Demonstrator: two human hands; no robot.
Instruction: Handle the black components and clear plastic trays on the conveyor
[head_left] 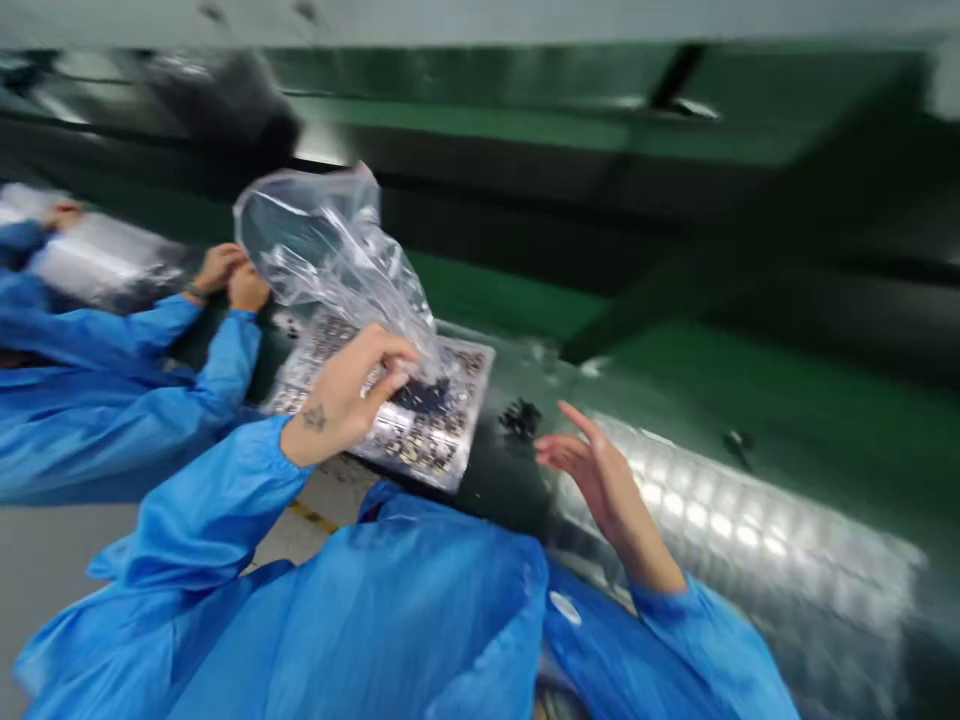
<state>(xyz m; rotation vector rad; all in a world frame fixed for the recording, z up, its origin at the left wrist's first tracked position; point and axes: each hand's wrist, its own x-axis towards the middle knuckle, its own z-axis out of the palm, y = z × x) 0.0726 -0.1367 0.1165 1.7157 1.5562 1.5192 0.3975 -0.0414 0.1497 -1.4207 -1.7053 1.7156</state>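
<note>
My left hand (pixel 346 393) pinches the lower corner of a clear plastic bag (pixel 324 248), which is held up above a grey tray (pixel 461 440) of several small dark parts. The tray lies tilted on the dark bench edge in front of me. My right hand (pixel 596 470) hovers open, fingers stretched out, just right of the tray and next to a small heap of dark parts (pixel 520 417) on the bench. It holds nothing. Both my arms are in blue sleeves.
A shiny empty blister tray (pixel 750 530) lies on the bench under and right of my right hand. A green conveyor belt (pixel 787 400) runs behind. On the left a co-worker in blue (pixel 112 370) has both hands (pixel 229 275) together near another tray. The picture is smeared by motion.
</note>
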